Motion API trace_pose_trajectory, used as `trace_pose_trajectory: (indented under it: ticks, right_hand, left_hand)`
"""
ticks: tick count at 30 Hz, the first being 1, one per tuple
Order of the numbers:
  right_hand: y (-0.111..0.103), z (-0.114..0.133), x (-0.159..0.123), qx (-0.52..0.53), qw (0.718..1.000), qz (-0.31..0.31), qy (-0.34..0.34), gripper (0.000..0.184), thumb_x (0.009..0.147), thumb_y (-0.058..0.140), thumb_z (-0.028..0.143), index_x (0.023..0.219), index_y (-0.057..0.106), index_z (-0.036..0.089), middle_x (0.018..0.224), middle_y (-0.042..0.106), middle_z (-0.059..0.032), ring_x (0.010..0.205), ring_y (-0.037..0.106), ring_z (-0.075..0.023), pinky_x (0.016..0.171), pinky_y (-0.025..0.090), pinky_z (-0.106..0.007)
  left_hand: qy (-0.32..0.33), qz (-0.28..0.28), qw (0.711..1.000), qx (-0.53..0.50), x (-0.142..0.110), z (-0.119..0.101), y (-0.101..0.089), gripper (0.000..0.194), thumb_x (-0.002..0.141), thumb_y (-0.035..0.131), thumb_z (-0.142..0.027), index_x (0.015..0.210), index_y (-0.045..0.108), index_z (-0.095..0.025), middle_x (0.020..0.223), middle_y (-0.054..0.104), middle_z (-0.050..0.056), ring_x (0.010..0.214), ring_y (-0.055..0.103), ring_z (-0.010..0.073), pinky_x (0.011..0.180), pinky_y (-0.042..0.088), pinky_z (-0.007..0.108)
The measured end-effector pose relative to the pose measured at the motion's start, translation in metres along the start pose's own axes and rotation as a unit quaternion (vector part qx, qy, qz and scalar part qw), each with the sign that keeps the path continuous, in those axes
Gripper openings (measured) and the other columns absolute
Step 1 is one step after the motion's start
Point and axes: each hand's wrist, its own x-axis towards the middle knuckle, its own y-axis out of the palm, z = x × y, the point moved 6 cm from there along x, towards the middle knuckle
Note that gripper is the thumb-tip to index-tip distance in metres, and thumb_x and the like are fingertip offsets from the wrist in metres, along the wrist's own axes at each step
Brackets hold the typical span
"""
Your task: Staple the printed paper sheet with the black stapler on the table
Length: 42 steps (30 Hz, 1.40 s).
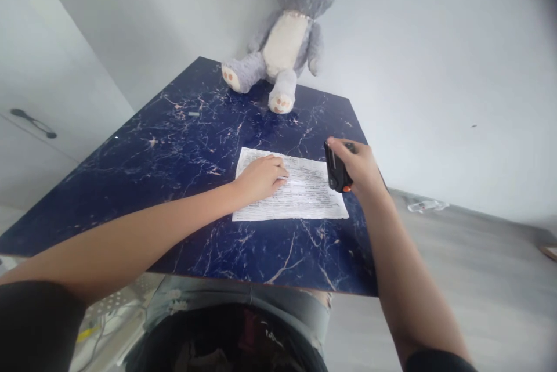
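Note:
A wrinkled sheet of paper (304, 195) covered in lines of dark text lies flat on the blue marbled table (169, 180). Resting on its left half is my left hand (262, 177), palm down, fingers slightly bent and holding nothing visible. Over the sheet's right end, my right hand (359, 166) grips a black stapler-like tool (336, 169) with an orange part at its lower end. The tool is tilted upright. Whether it touches the paper I cannot tell, and my palm hides part of its body.
At the table's back edge sits a large grey and white plush toy (285, 44). A small pale strip (194, 114) lies at the back left. White walls stand behind, and a cabinet handle (33, 122) is at left. A clear plastic item (427, 205) rests on the floor at right.

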Motion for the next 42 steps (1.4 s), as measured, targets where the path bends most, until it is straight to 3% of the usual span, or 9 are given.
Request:
trace_pose_trajectory:
  ticks: [7,11,17,23,28,31,34,38,42]
  right_hand:
    - [-0.003,-0.02,0.013,0.188,0.978,0.068,0.061,0.092,0.076,0.031,0.092,0.119,0.06,0.016,0.082,0.064,-0.0144,0.077,0.064,-0.031,0.064,0.052,-0.048]
    - [-0.007,-0.022,0.014,0.198,0.973,0.1,0.067,0.081,0.075,0.04,0.089,0.11,0.062,0.019,0.084,0.064,-0.0144,0.081,0.064,-0.0325,0.066,0.053,-0.049]
    - [-0.004,-0.023,0.015,0.196,0.974,0.103,0.056,0.077,0.079,0.032,0.085,0.11,0.059,0.019,0.088,0.065,-0.0153,0.084,0.065,-0.0332,0.065,0.055,-0.05]
    - [-0.008,-0.011,0.012,0.238,0.962,0.09,0.097,0.071,0.085,0.039,0.078,0.115,0.06,0.017,0.085,0.066,-0.0136,0.084,0.069,-0.0302,0.07,0.058,-0.048]
    - [-0.004,0.001,0.001,0.219,0.961,0.127,0.113,0.069,0.085,0.045,0.08,0.109,0.063,0.018,0.078,0.066,-0.011,0.068,0.067,-0.0252,0.056,0.056,-0.04]
    - [0.004,0.013,-0.006,0.144,0.972,0.177,0.064,0.062,0.087,0.052,0.075,0.111,0.062,0.018,0.075,0.067,-0.0079,0.062,0.064,-0.0215,0.053,0.052,-0.035]
    - [0.011,0.028,-0.011,-0.01,0.977,0.203,-0.058,0.057,0.088,0.06,0.066,0.118,0.06,0.018,0.088,0.07,-0.0081,0.073,0.066,-0.0222,0.063,0.051,-0.035]
    - [0.023,0.043,-0.023,-0.24,0.911,0.245,-0.228,0.062,0.08,0.07,0.061,0.127,0.059,0.021,0.11,0.07,-0.0097,0.092,0.066,-0.027,0.075,0.049,-0.037]
    - [0.027,0.049,-0.034,-0.314,0.863,0.27,-0.291,0.066,0.085,0.064,0.061,0.137,0.053,0.022,0.112,0.07,-0.0098,0.093,0.066,-0.0266,0.071,0.046,-0.034]
  left_hand:
    - [0.001,0.005,0.999,0.053,-0.002,-0.003,-0.001,0.018,0.094,0.056,-0.022,0.097,0.074,-0.017,0.1,0.066,0.008,0.098,0.059,0.0233,0.091,0.047,0.041]
    - [-0.002,0.002,0.995,0.103,-0.002,-0.006,-0.004,0.021,0.095,0.051,-0.021,0.088,0.07,-0.015,0.092,0.065,0.009,0.093,0.058,0.0236,0.089,0.047,0.041]
    - [-0.023,-0.008,0.988,0.155,-0.001,-0.012,-0.008,0.035,0.096,0.056,-0.043,0.092,0.07,-0.011,0.095,0.066,0.013,0.099,0.057,0.0291,0.092,0.045,0.045]
    - [0.063,0.02,0.994,0.092,0.004,-0.027,0.005,0.026,0.1,0.05,-0.022,0.119,0.066,-0.017,0.117,0.068,0.01,0.109,0.058,0.0237,0.096,0.043,0.039]
    - [0.048,0.025,0.994,0.09,0.001,-0.017,0.005,0.024,0.094,0.049,-0.013,0.104,0.071,-0.016,0.103,0.071,0.008,0.099,0.061,0.0226,0.091,0.045,0.039]
    - [0.036,0.003,0.997,0.075,0.0,-0.012,-0.001,0.022,0.096,0.052,-0.021,0.104,0.072,-0.017,0.099,0.07,0.008,0.096,0.062,0.0223,0.09,0.047,0.039]
    - [0.039,0.007,0.997,0.065,0.003,-0.011,-0.001,0.024,0.099,0.05,-0.023,0.1,0.073,-0.017,0.095,0.07,0.007,0.093,0.063,0.0212,0.089,0.048,0.038]
    - [0.027,0.003,0.999,0.043,0.005,-0.009,-0.001,0.026,0.1,0.048,-0.023,0.095,0.073,-0.017,0.091,0.07,0.006,0.09,0.063,0.0198,0.087,0.048,0.036]
    - [0.022,0.002,0.999,0.023,0.005,-0.006,-0.001,0.028,0.1,0.047,-0.023,0.089,0.073,-0.017,0.088,0.07,0.006,0.088,0.063,0.0194,0.084,0.048,0.035]
